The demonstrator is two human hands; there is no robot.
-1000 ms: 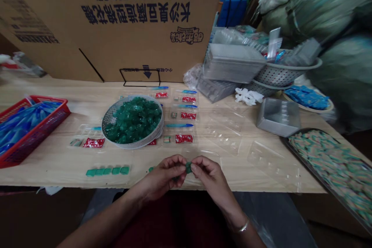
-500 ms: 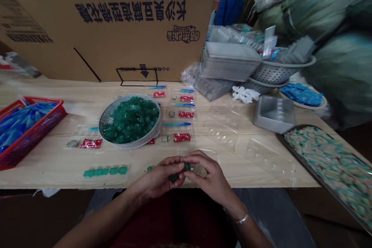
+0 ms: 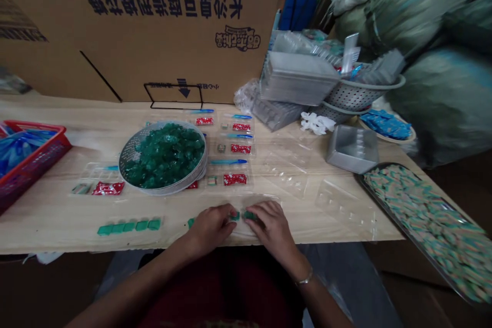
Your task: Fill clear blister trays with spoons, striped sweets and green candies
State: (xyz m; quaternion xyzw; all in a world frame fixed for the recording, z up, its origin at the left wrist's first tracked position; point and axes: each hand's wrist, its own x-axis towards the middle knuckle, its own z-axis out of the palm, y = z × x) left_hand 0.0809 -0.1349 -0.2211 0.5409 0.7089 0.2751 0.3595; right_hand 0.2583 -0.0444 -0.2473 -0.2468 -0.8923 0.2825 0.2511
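My left hand [image 3: 209,228] and my right hand [image 3: 271,225] rest close together near the table's front edge, on a transparent plastic blister tray [image 3: 246,210]. Small green wrapped sweets [image 3: 234,216] lie at the left fingertips, and another green sweet [image 3: 249,215] sits partly under the right fingers. I cannot tell whether either hand grips one. A row of green pieces [image 3: 128,226] lies farther left on the wooden table [image 3: 57,215].
A round perforated metal sieve [image 3: 126,159] heaped with green sweets stands behind the hands. Blister trays with blue pens and red packets surround it. A red basket [image 3: 34,156] sits left; a metal tray of striped sweets [image 3: 415,220] sits right. A cardboard box stands behind.
Both hands have dropped from holding a green piece above the tray to lying low on it, and the green pieces now sit at the fingertips. The whole view has shifted slightly left and up.
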